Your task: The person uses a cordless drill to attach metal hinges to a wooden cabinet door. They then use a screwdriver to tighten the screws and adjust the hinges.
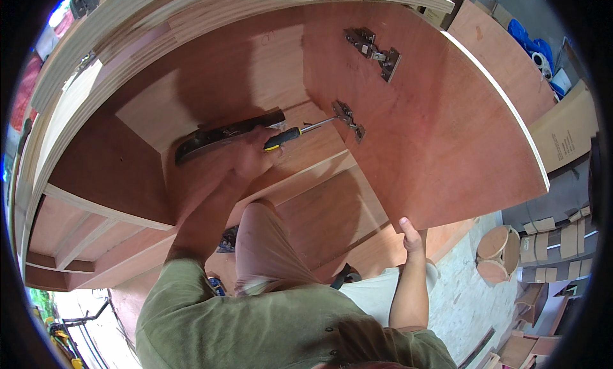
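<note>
My left hand (258,153), slightly blurred, reaches inside a wooden cabinet (329,134) and is closed round a black-and-yellow screwdriver (281,139). The tip of its shaft meets the lower metal hinge (348,121), on the inner face of a reddish plywood door (460,126). Farther up the same door is a second hinge (371,50). At the door's near lower corner my right hand (412,237) grips the edge, thumb on the inner face. Behind my left hand a long dark object (220,138) lies in the cabinet; its kind is unclear.
My knee (258,241) is against the cabinet's lower part. Thick layered plywood edges (255,0) arch overhead. On the concrete floor (460,292) at right stands a bundle of round wooden pieces (498,254), near cardboard (565,136). A blue item (530,40) sits at far right.
</note>
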Demonstrator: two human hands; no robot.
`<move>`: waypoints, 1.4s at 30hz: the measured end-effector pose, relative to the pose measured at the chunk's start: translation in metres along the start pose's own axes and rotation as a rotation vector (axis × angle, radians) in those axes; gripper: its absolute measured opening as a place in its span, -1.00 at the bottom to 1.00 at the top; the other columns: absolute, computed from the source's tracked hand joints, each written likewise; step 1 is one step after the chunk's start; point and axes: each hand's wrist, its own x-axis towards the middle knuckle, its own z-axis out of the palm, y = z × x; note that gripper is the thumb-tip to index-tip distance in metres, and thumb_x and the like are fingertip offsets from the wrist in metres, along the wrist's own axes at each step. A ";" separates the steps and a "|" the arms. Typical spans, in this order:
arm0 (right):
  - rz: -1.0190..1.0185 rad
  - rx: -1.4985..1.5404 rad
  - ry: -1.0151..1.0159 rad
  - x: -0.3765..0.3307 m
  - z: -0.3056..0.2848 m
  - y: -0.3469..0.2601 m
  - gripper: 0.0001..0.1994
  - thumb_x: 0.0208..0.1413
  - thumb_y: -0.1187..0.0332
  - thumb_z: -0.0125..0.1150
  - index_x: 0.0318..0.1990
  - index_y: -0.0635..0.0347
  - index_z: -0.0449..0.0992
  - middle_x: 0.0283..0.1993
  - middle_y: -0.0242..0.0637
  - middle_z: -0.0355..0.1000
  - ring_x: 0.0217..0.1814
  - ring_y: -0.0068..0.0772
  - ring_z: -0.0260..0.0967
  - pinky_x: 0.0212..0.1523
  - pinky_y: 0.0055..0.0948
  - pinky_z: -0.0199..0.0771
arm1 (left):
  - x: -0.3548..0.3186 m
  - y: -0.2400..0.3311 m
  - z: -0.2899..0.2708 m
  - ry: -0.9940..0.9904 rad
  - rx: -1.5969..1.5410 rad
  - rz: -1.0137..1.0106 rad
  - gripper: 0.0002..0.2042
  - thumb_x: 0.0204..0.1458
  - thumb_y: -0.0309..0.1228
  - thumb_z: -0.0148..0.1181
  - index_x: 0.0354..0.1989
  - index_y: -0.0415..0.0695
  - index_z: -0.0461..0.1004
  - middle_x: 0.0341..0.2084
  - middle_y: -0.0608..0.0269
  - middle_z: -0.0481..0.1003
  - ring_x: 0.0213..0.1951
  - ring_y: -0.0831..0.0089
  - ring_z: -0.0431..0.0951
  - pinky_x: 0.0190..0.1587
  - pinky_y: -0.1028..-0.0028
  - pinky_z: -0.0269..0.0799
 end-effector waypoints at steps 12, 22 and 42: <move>0.034 0.053 -0.014 0.001 -0.010 0.015 -0.51 0.06 0.34 0.19 0.15 0.30 0.32 0.15 -0.22 0.31 0.20 -0.30 0.23 0.24 -0.32 0.16 | 0.024 0.010 -0.018 -0.416 -0.598 -0.565 -0.77 -0.02 -0.26 0.24 -0.24 -0.07 0.45 -0.45 0.21 0.47 -0.51 0.45 0.43 -0.55 0.47 0.35; 0.067 0.071 0.120 0.001 -0.012 0.029 -0.49 -0.07 0.37 0.28 0.08 0.32 0.35 0.06 -0.19 0.36 0.12 -0.26 0.29 0.17 -0.29 0.23 | 0.044 -0.013 -0.011 -0.775 -0.652 -0.931 -0.84 0.06 -0.25 0.18 -0.28 -0.02 0.50 -0.57 0.29 0.40 -0.66 0.62 0.26 -0.69 0.56 0.19; -0.048 -0.020 0.026 0.003 -0.021 0.034 -0.35 -0.07 0.37 0.28 0.21 0.33 0.20 0.20 -0.14 0.23 0.26 -0.22 0.16 0.25 -0.26 0.12 | 0.041 0.006 -0.022 -0.457 -1.279 -1.339 -0.79 0.09 -0.28 0.06 -0.18 -0.09 0.47 -0.51 0.26 0.44 -0.46 0.39 0.49 -0.52 0.43 0.37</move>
